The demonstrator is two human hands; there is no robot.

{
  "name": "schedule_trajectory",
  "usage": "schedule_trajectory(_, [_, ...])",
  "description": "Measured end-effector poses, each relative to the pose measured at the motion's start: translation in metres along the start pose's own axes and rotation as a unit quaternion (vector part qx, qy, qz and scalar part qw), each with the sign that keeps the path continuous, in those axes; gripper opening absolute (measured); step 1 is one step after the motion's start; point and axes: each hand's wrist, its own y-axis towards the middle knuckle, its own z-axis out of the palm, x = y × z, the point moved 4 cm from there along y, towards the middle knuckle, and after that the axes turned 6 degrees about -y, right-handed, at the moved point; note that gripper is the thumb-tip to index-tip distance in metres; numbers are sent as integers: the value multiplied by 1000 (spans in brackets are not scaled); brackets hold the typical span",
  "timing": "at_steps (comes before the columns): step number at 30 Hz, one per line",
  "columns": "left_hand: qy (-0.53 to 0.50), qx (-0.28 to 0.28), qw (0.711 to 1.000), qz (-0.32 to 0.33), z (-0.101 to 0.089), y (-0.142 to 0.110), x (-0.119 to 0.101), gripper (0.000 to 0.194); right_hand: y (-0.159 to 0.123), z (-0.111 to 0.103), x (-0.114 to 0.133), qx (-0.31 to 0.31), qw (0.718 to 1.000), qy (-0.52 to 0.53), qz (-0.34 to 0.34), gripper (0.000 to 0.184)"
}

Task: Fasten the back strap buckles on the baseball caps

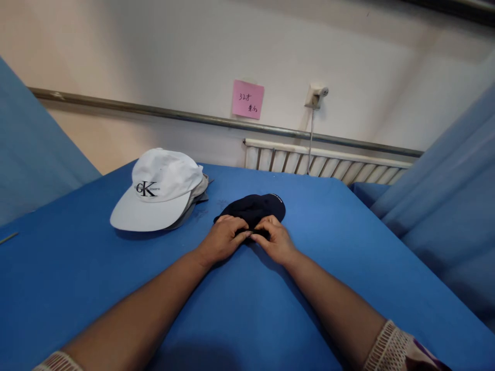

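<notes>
A dark navy cap (253, 205) lies on the blue-covered table (247, 299), its brim pointing to the far right. My left hand (226, 234) pinches the cap's near edge between thumb and fingers. Close beside it, my right hand (275, 238) pinches the same edge, and the two thumbs almost meet. The exact piece of edge or strap between the fingertips is partly hidden. To the left, a white cap (166, 178) with black lettering sits on top of grey caps (199, 193) in a stack.
A thin stick (8, 237) lies at the table's left side. Behind the table stand a white radiator (294, 157), a metal pipe (185, 117) and a wall socket (315, 96) with a hanging cord. Blue curtains (456, 196) hang on both sides. A pink note (248, 99) is on the wall.
</notes>
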Motion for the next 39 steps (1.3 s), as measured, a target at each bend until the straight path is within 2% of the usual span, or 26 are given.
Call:
schedule_trajectory(2, [5, -3, 1000, 6, 0, 0, 0, 18, 0, 0, 2, 2, 999, -29, -15, 17])
schedule_trajectory(7, [3, 4, 1000, 19, -1, 0, -5, 16, -1, -7, 14, -40, 994, -93, -41, 6])
schedule_trajectory(12, [32, -8, 999, 33, -2, 0, -10, 12, -8, -12, 28, -69, 983, -170, -6, 7])
schedule_trajectory(15, [53, -22, 997, 42, -2, -1, -11, 12, -11, -9, 25, -66, 990, -123, 18, 8])
schedule_trajectory(18, [61, -42, 996, 47, -2, -3, -12, 12, -10, -3, 14, -69, 996, -23, 49, 7])
schedule_trajectory(22, [52, -64, 995, 47, -4, -4, -13, 14, -9, 5, 2, -55, 986, 117, 102, 7])
schedule_trajectory(25, [30, -66, 997, 35, -5, -5, -14, 17, -7, 1, 5, -87, 985, 133, 73, 5])
schedule_trajectory(29, [-72, -46, 996, -22, -6, -6, -12, 34, -6, -11, 17, -116, 989, 85, -28, 8])
schedule_trajectory(31, [-158, -30, 985, -67, -5, -7, -8, 41, -6, -15, 21, -113, 990, 58, -68, 14])
schedule_trajectory(33, [-256, -23, 960, -107, -3, -6, -4, 37, -7, -17, 22, -109, 988, 41, -97, 18])
schedule_trajectory(36, [-371, -48, 912, -167, 0, -5, 3, 31, -8, -16, 22, -90, 988, 22, -127, 22])
schedule_trajectory(39, [-437, -70, 871, -213, 2, -4, 6, 29, -9, -14, 22, -66, 988, 6, -140, 24])
